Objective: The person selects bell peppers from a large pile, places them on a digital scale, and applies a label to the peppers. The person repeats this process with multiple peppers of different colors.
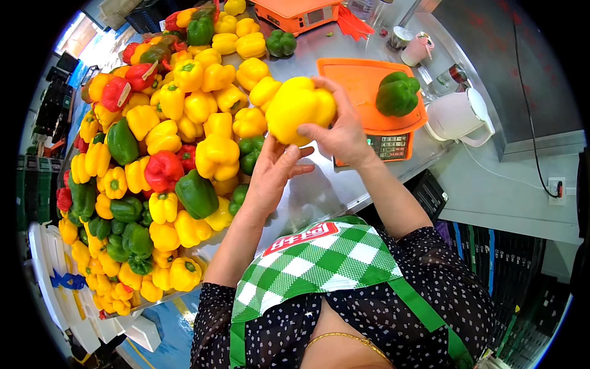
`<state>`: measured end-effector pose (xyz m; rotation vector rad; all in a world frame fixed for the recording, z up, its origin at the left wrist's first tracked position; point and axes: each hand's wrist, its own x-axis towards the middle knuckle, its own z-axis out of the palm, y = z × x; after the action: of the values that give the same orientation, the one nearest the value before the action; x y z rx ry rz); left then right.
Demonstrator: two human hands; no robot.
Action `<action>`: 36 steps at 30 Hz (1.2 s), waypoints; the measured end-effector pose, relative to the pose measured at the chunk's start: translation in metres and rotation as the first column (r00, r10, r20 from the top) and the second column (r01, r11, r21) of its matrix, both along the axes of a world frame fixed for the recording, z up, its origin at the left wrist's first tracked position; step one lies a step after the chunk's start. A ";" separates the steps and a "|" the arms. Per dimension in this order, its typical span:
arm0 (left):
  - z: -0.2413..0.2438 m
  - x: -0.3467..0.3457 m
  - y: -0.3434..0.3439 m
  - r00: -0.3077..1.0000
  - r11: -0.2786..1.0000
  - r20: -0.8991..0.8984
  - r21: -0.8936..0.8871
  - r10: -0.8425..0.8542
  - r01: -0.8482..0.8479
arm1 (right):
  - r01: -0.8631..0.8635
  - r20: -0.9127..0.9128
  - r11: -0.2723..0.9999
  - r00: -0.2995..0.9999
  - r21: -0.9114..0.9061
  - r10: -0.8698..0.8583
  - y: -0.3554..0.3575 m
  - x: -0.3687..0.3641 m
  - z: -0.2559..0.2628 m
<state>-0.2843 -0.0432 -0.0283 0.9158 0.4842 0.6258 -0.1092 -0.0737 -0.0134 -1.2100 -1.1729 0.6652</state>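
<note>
My right hand (pixel 343 129) grips a large yellow bell pepper (pixel 299 110) above the metal table. Just below it, my left hand (pixel 279 173) has its fingers spread; its fingertips are close under the pepper, and whether they touch it I cannot tell. To the left lies a big heap of yellow, green and red bell peppers (pixel 163 170). A green bell pepper (pixel 397 94) rests on the orange pan of a digital scale (pixel 350 74), whose keypad (pixel 389 146) faces me.
A second orange scale (pixel 299 11) stands at the back, beside red gloves (pixel 352 23). Along the right edge are a white electric kettle (pixel 456 115), a glass jar (pixel 447 79) and a pink cup (pixel 416 48). White foam boxes (pixel 60 286) stand beyond the heap at lower left.
</note>
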 end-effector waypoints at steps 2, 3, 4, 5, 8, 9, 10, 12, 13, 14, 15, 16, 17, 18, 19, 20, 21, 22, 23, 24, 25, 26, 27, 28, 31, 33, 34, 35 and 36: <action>-0.009 -0.001 -0.004 0.993 0.989 -0.117 0.140 -0.032 0.048 | 0.061 0.027 0.997 0.998 0.046 -0.062 0.001 0.015 0.000; -0.012 0.000 -0.006 0.989 0.972 -0.131 0.214 -0.066 0.093 | 0.162 0.212 0.985 0.962 0.058 -0.171 0.000 0.028 0.003; -0.014 -0.003 -0.009 0.973 0.952 -0.202 0.260 -0.113 0.164 | 0.240 0.376 0.967 0.891 0.089 -0.256 0.001 0.042 0.009; -0.015 -0.006 -0.013 0.948 0.923 -0.276 0.298 -0.160 0.243 | 0.312 0.523 0.940 0.783 0.136 -0.336 0.002 0.054 0.011; -0.020 -0.012 -0.026 0.879 0.794 -0.457 0.479 -0.139 0.375 | 0.464 0.676 0.868 0.584 0.177 -0.449 0.009 0.081 -0.009; -0.024 -0.013 -0.029 0.861 0.759 -0.484 0.498 -0.157 0.419 | 0.476 0.707 0.863 0.551 0.170 -0.444 0.011 0.084 -0.017; -0.026 -0.016 -0.031 0.823 0.698 -0.542 0.524 -0.168 0.487 | 0.488 0.736 0.857 0.518 0.165 -0.436 0.012 0.085 -0.025; -0.027 -0.023 -0.035 0.795 0.529 -0.591 0.635 -0.136 0.563 | 0.524 0.794 0.844 0.462 0.114 -0.394 0.012 0.082 -0.030; -0.027 -0.027 -0.036 0.781 0.436 -0.613 0.675 -0.116 0.595 | 0.526 0.826 0.836 0.395 0.154 -0.401 0.012 0.078 -0.028; -0.025 -0.030 -0.035 0.740 0.429 -0.657 0.632 -0.145 0.646 | 0.525 0.853 0.829 0.326 0.195 -0.407 0.013 0.075 -0.025; -0.026 -0.034 -0.036 0.734 0.436 -0.667 0.625 -0.132 0.647 | 0.519 0.874 0.821 0.253 0.239 -0.414 0.013 0.071 -0.021; -0.027 -0.038 -0.037 0.728 0.444 -0.676 0.619 -0.119 0.648 | 0.461 0.863 0.850 0.288 0.255 -0.415 0.014 0.065 -0.016; -0.028 -0.041 -0.038 0.721 0.453 -0.684 0.612 -0.107 0.648 | 0.401 0.852 0.875 0.323 0.272 -0.413 0.015 0.056 -0.010; -0.029 -0.045 -0.039 0.711 0.442 -0.697 0.611 -0.093 0.657 | 0.334 0.838 0.898 0.367 0.287 -0.404 0.017 0.045 -0.007; -0.030 -0.047 -0.038 0.699 0.431 -0.710 0.608 -0.080 0.667 | 0.257 0.833 0.935 0.438 0.245 -0.339 0.017 0.035 -0.009; -0.031 -0.048 -0.039 0.688 0.421 -0.723 0.605 -0.066 0.676 | 0.175 0.822 0.963 0.503 0.204 -0.266 0.018 0.025 -0.010; -0.032 -0.048 -0.040 0.699 0.426 -0.711 0.609 -0.082 0.669 | 0.091 0.806 0.981 0.560 0.169 -0.191 0.018 0.015 -0.011; -0.033 -0.047 -0.041 0.710 0.431 -0.698 0.613 -0.098 0.662 | 0.046 0.827 0.995 0.552 0.093 -0.103 0.020 0.006 -0.017; -0.034 -0.048 -0.043 0.720 0.435 -0.684 0.617 -0.115 0.656 | 0.001 0.840 1.000 0.543 -0.010 0.008 0.025 -0.004 -0.027; -0.036 -0.048 -0.044 0.709 0.446 -0.689 0.592 -0.151 0.671 | -0.031 0.847 0.993 0.520 -0.112 0.111 0.032 -0.010 -0.040; -0.036 -0.048 -0.046 0.699 0.453 -0.696 0.576 -0.164 0.680 | -0.049 0.845 0.976 0.492 -0.211 0.207 0.038 -0.013 -0.051; -0.038 -0.049 -0.048 0.690 0.446 -0.700 0.566 -0.184 0.693 | -0.022 0.834 0.964 0.497 -0.265 0.241 0.043 -0.012 -0.069; -0.041 -0.051 -0.049 0.681 0.450 -0.706 0.554 -0.191 0.700 | -0.011 0.819 0.948 0.502 -0.318 0.280 0.051 -0.013 -0.088; -0.045 -0.055 -0.052 0.694 0.467 -0.698 0.562 -0.176 0.683 | 0.002 0.811 0.949 0.520 -0.316 0.268 0.054 -0.018 -0.096; -0.050 -0.062 -0.054 0.710 0.521 -0.694 0.565 -0.121 0.640 | 0.036 0.836 0.957 0.497 -0.288 0.233 0.059 -0.018 -0.105; -0.050 -0.065 -0.053 0.713 0.523 -0.695 0.574 -0.096 0.630 | 0.051 0.837 0.962 0.507 -0.270 0.208 0.059 -0.013 -0.108; -0.048 -0.065 -0.052 0.714 0.514 -0.695 0.582 -0.089 0.630 | 0.057 0.837 0.959 0.505 -0.277 0.211 0.058 -0.013 -0.104; -0.047 -0.066 -0.051 0.714 0.504 -0.695 0.589 -0.082 0.631 | 0.064 0.838 0.957 0.503 -0.283 0.214 0.057 -0.013 -0.102; -0.048 -0.068 -0.051 0.764 0.497 -0.644 0.650 -0.042 0.575 | 0.052 0.838 0.960 0.503 -0.275 0.213 0.056 -0.012 -0.101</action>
<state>-0.3520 -0.0938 -0.0765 2.1175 0.5008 0.1643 -0.1211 -0.0177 -0.1146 -1.8309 -2.0456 0.2345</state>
